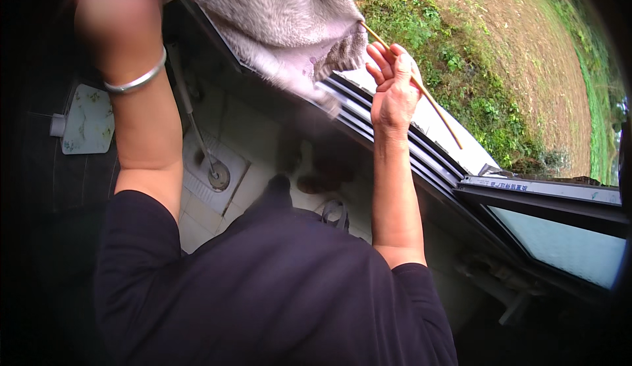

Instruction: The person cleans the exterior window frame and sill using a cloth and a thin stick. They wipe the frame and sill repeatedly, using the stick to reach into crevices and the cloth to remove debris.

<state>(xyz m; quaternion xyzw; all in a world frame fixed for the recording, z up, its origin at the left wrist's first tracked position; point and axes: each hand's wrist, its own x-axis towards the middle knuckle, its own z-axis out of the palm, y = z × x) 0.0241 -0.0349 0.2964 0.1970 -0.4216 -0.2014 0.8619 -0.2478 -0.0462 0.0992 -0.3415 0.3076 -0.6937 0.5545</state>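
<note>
Right hand [393, 83] curls its fingers around a thin stick [421, 89] up by the open window [546, 228]. Left hand [108, 20] is up high beside a grey towel [276, 17], but I cannot tell how its fingers sit. A silver bangle [135, 81] rings that wrist.

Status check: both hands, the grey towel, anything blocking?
Left hand raised, gripping the fluffy grey towel at its upper edge. Right hand closed on a thin wooden stick by the open window frame. Nothing blocking seen.
</note>
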